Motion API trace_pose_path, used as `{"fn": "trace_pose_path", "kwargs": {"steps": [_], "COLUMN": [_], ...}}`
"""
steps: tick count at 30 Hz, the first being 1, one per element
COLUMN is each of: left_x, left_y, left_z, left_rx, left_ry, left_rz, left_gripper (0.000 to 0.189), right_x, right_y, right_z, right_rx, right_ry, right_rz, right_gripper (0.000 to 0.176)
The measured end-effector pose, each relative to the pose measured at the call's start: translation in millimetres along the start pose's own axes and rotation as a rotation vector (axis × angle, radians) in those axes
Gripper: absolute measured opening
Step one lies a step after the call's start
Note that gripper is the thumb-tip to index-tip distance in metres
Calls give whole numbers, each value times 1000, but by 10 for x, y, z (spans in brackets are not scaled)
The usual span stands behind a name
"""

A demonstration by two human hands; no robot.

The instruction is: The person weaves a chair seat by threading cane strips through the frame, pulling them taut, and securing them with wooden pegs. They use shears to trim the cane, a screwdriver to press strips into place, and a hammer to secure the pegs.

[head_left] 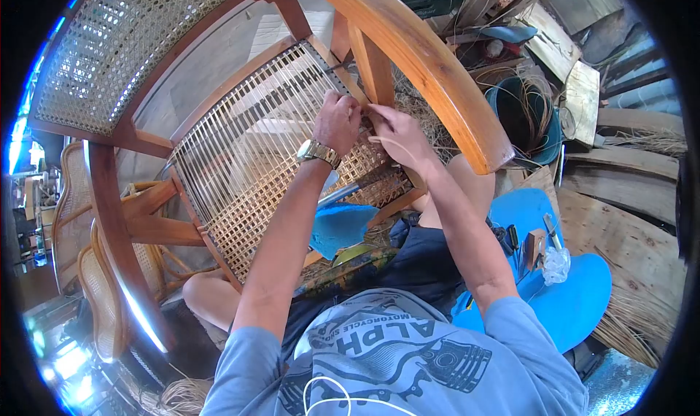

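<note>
A wooden chair lies tilted across my lap, its seat frame (219,102) strung with a part-woven cane mesh (248,161). My left hand (337,121), with a metal watch on the wrist, presses on the mesh near the seat's far corner, fingers curled down into the weave. Beside it, almost touching, my right hand (397,135) pinches a thin cane strand (383,142) that loops under its palm. The chair's curved armrest (430,66) arches just above both hands. Fingertips of both hands are partly hidden in the weave.
The chair's caned backrest (109,44) rises at upper left. A blue plastic stool (561,285) at my right carries small tools and a plastic bag. A dark bucket (529,113) of cane coils, wood planks and loose cane strips lie at the right. More cane chairs (95,285) stand left.
</note>
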State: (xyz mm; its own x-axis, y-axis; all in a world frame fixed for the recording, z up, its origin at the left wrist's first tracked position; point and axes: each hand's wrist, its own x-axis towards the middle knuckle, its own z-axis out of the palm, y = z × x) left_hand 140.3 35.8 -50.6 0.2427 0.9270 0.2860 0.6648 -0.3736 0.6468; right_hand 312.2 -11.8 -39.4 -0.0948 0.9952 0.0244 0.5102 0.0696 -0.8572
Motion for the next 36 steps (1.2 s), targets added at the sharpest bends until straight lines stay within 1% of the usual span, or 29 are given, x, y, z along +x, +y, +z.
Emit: {"fn": "trace_pose_path", "kwargs": {"steps": [2,3,5,7,8,10,12,13,14,15,16,17,18,20,22,24,25,27,28,29,34,36], "left_x": [58,82,135,169,179,215,249,275,295,309,323,325,322,326,328,342,356,385,394,399,457,472], "left_y": [-12,-22,-19,37,68,35,48,83,115,79,13,-53,-92,-174,-138,-136,-155,-152,-135,-118,-125,-89], "left_z": [-52,-57,-67,-87,-97,-65,-64,-82,-107,-114,-125,-134,-156,-192,-226,-225,-221,-223,-222,-225,-217,-221], "left_rx": [114,118,190,208,222,236,250,214,179,186,162,137,142,65,76,80,75,72,55,38,46,43], "left_ry": [-160,-164,-243,-249,-252,-256,-260,-284,-306,-306,-322,-341,-345,-414,-422,-430,-459,-488,-489,-489,-504,-498], "left_rz": [20,19,7,10,10,15,20,-77,-175,-176,-157,-140,-142,-166,-195,-227,-238,-249,-298,-348,-349,-368], "left_gripper": [17,17,18,16,14,14,14,16,19,19,23,27,27,31,32,34,36,38,34,31,32,33], "right_x": [-130,-191,-269,-301,-266,-84,105,181,283,375,432,478,514,591,613,604,604,636,657,678,770,759], "right_y": [29,69,244,446,564,678,311,291,391,475,429,386,380,509,579,651,681,707,709,709,628,550], "right_z": [-95,-144,-268,-456,-640,-1033,-1187,-1275,-1368,-1441,-1472,-1522,-1541,-1507,-1439,-1356,-1331,-1295,-1289,-1288,-1247,-1257], "right_rx": [61,119,101,204,209,881,344,401,440,478,485,528,571,632,687,708,708,748,749,715,574,365], "right_ry": [11,19,36,107,109,100,469,562,613,665,665,699,732,748,764,736,732,661,659,650,621,605], "right_rz": [11,25,24,2,2,91,78,115,82,49,49,68,89,63,38,111,118,86,88,85,83,104], "right_gripper": [38,37,35,33,33,30,29,28,27,26,26,25,25,24,23,23,23,22,22,22,24,26]}}
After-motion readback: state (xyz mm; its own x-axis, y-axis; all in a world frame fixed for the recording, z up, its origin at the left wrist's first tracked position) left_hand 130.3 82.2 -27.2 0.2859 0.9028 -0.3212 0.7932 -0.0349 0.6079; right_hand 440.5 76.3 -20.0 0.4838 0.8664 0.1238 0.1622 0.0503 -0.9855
